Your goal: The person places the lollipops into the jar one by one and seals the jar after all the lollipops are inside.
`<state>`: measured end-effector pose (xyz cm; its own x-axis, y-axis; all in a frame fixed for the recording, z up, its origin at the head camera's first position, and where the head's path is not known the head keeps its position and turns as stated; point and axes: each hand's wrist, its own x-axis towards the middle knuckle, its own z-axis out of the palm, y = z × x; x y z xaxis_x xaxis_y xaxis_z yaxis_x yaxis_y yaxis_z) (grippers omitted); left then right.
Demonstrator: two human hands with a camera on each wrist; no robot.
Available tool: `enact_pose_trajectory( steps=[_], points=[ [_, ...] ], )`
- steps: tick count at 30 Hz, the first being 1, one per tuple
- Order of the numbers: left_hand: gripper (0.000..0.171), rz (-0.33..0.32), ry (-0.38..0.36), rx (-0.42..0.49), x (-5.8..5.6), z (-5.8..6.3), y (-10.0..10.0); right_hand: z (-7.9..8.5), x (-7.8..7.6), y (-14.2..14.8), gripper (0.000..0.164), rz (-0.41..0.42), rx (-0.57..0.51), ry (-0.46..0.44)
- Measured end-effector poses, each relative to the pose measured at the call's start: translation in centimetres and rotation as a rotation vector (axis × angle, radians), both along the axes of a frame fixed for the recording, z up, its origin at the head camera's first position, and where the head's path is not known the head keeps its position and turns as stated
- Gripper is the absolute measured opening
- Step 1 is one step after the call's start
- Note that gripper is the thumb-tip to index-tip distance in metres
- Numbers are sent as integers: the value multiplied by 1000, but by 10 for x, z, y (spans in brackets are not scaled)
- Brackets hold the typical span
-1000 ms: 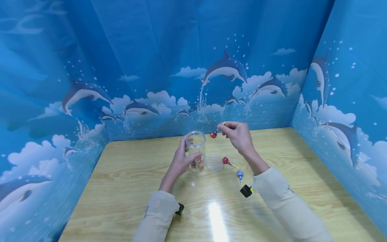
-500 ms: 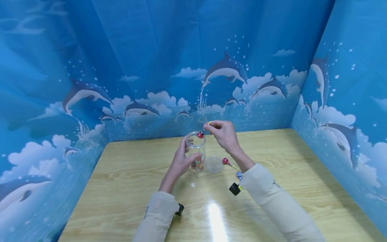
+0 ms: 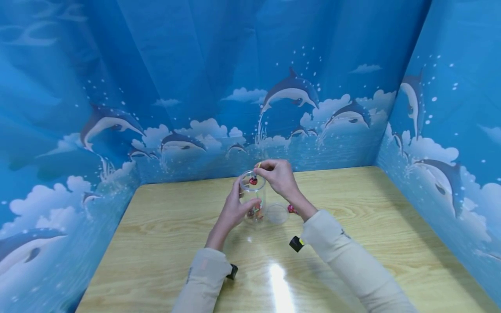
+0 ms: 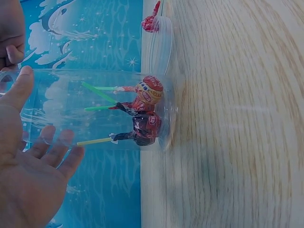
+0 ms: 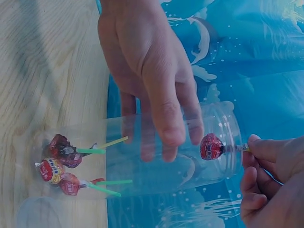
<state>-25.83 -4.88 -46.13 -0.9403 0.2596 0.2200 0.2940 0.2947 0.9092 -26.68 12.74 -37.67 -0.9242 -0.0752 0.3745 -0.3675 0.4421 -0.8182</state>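
A clear plastic jar (image 3: 257,196) stands upright on the table, and my left hand (image 3: 234,204) holds it round the side with thumb and fingers. Several wrapped lollipops (image 4: 147,121) lie at the jar's bottom, their green and yellow sticks pointing up. My right hand (image 3: 277,176) pinches the stick of a red lollipop (image 5: 211,146) at the jar's mouth; its candy head hangs just inside the rim. Beside the jar lies the round clear lid (image 3: 277,214), with another red lollipop (image 3: 292,209) at its right, partly hidden by my right arm.
The wood-grain table (image 3: 168,243) meets a blue dolphin-print backdrop (image 3: 211,87) at the back and both sides. A black wrist camera (image 3: 296,244) hangs under the right sleeve, another camera (image 3: 232,271) by the left sleeve.
My right hand has moved left with the red lollipop, from right of the jar into its mouth. The blue lollipop on the table is now hidden behind my right sleeve. The left hand stays put.
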Motion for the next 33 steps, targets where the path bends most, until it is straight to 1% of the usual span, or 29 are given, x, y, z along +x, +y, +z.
enact_pose_trajectory(
  steps=[9,14,20,27,33],
  points=[
    [92,6,-3,-12,1,1,1,-4,-3,-1,10,-6,26,-14],
    [92,9,-16,-11,0,0,1,-4,-4,-1,10,-5,32,-26],
    [92,-5,-10,-11,-1,0,1,-6,-4,-1,17,2,48,-48],
    [91,0,-9,-3,0,-1,0,-6,-4,0,21,7,65,-40],
    [94,4,-13,-12,1,0,0,-4,-1,3,24,26,52,-27]
  ],
)
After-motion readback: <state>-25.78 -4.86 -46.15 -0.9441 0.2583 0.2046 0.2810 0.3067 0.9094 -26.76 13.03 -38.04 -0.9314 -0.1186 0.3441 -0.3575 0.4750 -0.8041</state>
